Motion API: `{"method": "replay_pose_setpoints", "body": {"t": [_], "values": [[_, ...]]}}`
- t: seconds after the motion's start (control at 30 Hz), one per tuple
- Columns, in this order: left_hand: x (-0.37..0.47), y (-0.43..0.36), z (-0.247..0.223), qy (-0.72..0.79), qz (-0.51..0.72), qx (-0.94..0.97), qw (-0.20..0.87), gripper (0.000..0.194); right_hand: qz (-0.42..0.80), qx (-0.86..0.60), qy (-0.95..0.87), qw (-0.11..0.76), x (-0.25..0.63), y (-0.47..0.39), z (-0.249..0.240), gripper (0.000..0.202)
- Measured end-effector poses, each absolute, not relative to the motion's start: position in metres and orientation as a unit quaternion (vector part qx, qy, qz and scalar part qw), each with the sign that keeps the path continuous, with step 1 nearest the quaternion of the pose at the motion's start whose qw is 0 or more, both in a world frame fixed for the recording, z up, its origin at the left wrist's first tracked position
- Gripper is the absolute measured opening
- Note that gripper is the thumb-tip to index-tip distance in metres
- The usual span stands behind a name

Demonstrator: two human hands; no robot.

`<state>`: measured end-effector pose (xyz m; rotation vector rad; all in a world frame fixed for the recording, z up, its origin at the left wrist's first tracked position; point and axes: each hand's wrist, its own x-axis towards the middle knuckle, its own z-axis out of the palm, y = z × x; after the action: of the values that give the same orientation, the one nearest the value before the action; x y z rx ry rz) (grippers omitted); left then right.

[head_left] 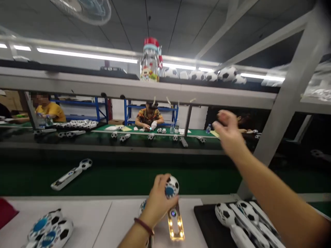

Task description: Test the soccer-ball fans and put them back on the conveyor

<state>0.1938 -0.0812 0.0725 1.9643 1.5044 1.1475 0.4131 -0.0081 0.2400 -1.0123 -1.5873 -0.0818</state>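
Note:
In the head view my left hand (161, 194), with a dark band at the wrist, grips a white handheld device with a soccer-ball head (173, 186). Its handle points down toward me, with glowing yellow lights and a small lit round display. A blue disc shows on the ball's face. Another such device is partly hidden behind my left wrist. My right hand (229, 131) is raised at the right, in front of the far bench; its fingers are apart, slightly blurred, and nothing shows in them.
A black tray (203, 220) at right holds several soccer-ball devices. More ball heads (55, 230) lie at lower left. One device (72, 174) rests on the green conveyor belt (116, 179). Overhead, a shelf (103, 84) carries a jar (150, 62). A slanted post (284, 86) stands right. People sit opposite.

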Motion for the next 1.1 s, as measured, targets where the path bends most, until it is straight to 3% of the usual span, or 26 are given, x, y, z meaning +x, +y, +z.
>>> {"method": "replay_pose_setpoints", "body": {"t": [0.17, 0.27, 0.33, 0.4, 0.5, 0.6, 1.1], "values": [[0.176, -0.094, 0.111, 0.565, 0.531, 0.596, 0.208, 0.057, 0.528, -0.323, -0.701, 0.354, 0.333, -0.085, 0.115, 0.086], [0.166, -0.101, 0.123, 0.595, 0.562, 0.556, 0.144, 0.055, 0.728, -0.21, -0.587, 0.285, 0.306, -0.1, 0.083, 0.088], [0.161, -0.101, 0.123, 0.587, 0.567, 0.558, 0.151, 0.053, 0.759, -0.183, -0.546, 0.305, 0.298, -0.1, 0.073, 0.075], [0.158, -0.097, 0.118, 0.546, 0.575, 0.556, 0.249, 0.052, 0.769, -0.168, -0.528, 0.318, 0.295, -0.098, 0.065, 0.066], [0.159, -0.086, 0.109, 0.453, 0.606, 0.509, 0.411, 0.051, 0.79, -0.151, -0.502, 0.319, 0.296, -0.096, 0.055, 0.064], [0.164, -0.08, 0.104, 0.386, 0.649, 0.458, 0.47, 0.046, 0.791, -0.157, -0.49, 0.331, 0.298, -0.096, 0.051, 0.066], [0.171, -0.094, 0.114, 0.385, 0.679, 0.44, 0.444, 0.039, 0.805, -0.17, -0.46, 0.334, 0.295, -0.107, 0.063, 0.06]]}}
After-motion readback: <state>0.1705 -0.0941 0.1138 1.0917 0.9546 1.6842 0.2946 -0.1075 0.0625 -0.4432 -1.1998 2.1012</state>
